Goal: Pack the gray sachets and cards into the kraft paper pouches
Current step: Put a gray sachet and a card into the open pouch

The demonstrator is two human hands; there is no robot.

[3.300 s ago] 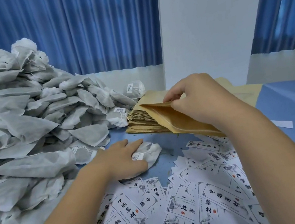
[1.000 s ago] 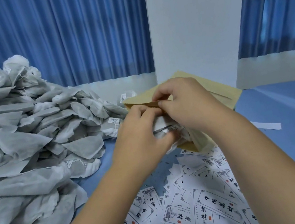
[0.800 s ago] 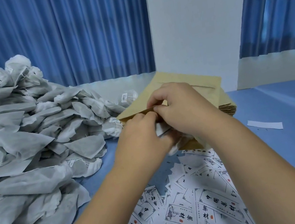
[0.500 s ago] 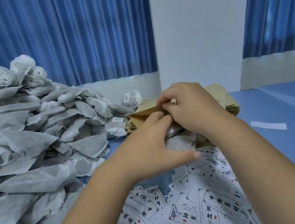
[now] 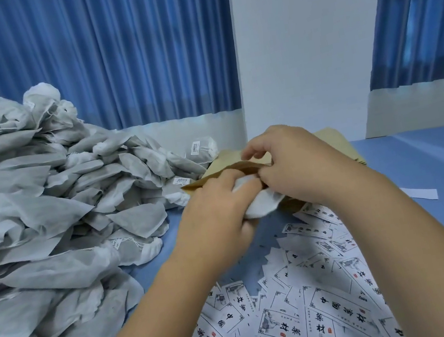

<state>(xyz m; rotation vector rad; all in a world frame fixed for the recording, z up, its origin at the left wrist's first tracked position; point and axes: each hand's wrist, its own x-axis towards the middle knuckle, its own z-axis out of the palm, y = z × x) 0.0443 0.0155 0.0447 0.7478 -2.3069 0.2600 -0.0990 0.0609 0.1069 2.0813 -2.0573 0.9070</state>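
A big heap of gray sachets [image 5: 48,226] fills the left side of the blue table. My left hand [image 5: 217,216] grips one gray sachet [image 5: 262,205] and has its upper end in the mouth of a kraft paper pouch [image 5: 224,171]. My right hand [image 5: 296,161] pinches the pouch's top edge and holds the mouth apart. The pouch sits over a stack of kraft pouches [image 5: 339,137], mostly hidden behind my right hand. Several printed cards [image 5: 311,306] lie spread on the table below my hands.
The blue table [image 5: 436,176] stretches to the right, with one white paper strip [image 5: 421,192] on it. Blue curtains [image 5: 108,55] and a white wall [image 5: 298,52] stand close behind the table.
My left hand lifted a sachet from the table and brought it to the pouch that my right hand took from the stack. In the last half second its fingers curled round the sachet again.
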